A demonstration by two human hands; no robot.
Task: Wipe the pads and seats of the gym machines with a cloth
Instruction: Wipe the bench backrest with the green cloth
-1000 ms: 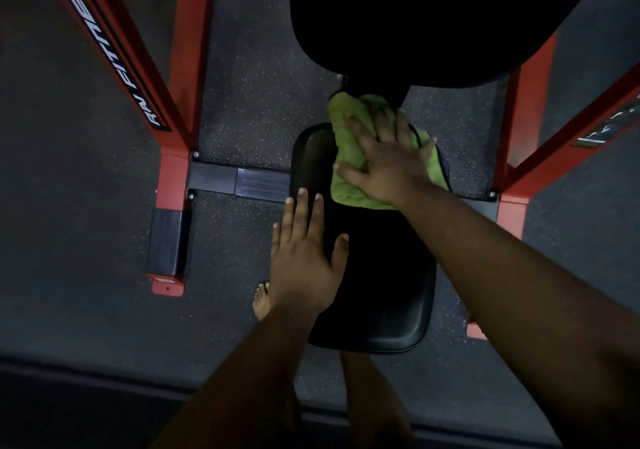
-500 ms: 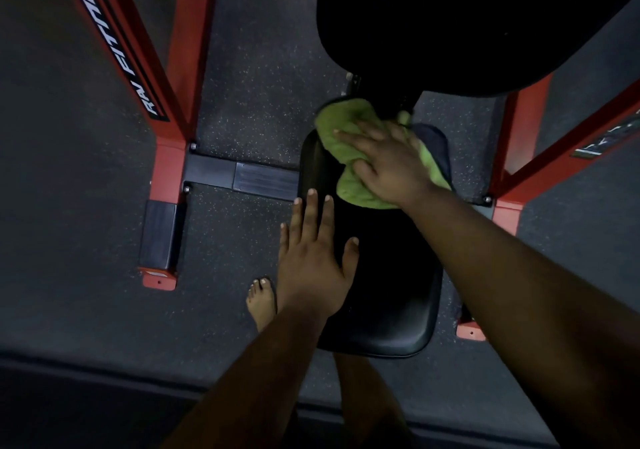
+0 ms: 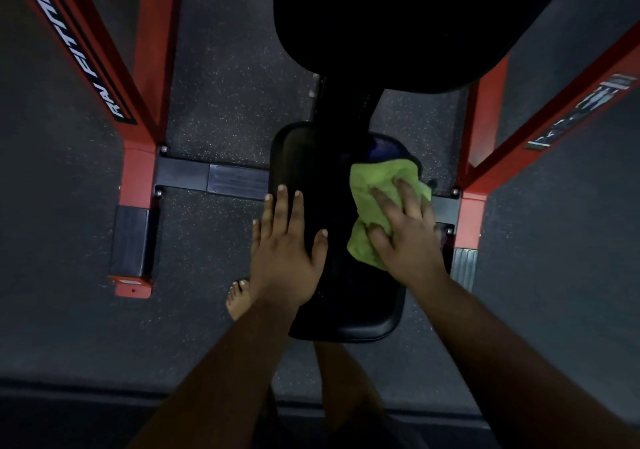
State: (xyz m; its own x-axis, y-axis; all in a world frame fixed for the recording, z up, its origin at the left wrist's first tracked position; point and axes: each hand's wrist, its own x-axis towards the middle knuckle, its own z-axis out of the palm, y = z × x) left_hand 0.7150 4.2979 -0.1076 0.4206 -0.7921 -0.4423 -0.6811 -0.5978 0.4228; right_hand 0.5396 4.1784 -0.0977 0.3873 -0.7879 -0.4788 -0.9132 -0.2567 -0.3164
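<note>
**Lettering on the red frame**

On the slanted red bar (image 3: 86,50) to my left I see a black strip (image 3: 90,62) with white capitals. I can read "RW FITNE" before the picture's edge cuts it off. The red bar (image 3: 568,116) to my right carries a small silver label (image 3: 585,113), too blurred for me to read.

Your left hand (image 3: 284,251) lies flat on the left edge of the seat pad (image 3: 337,296) in front of you. Your right hand (image 3: 403,237) presses a cloth (image 3: 372,192) onto the pad's right side. The back pad (image 3: 398,23) lies beyond, frame posts (image 3: 152,68) on either side, your bare foot (image 3: 238,298) on the floor (image 3: 214,74) at left.
</note>
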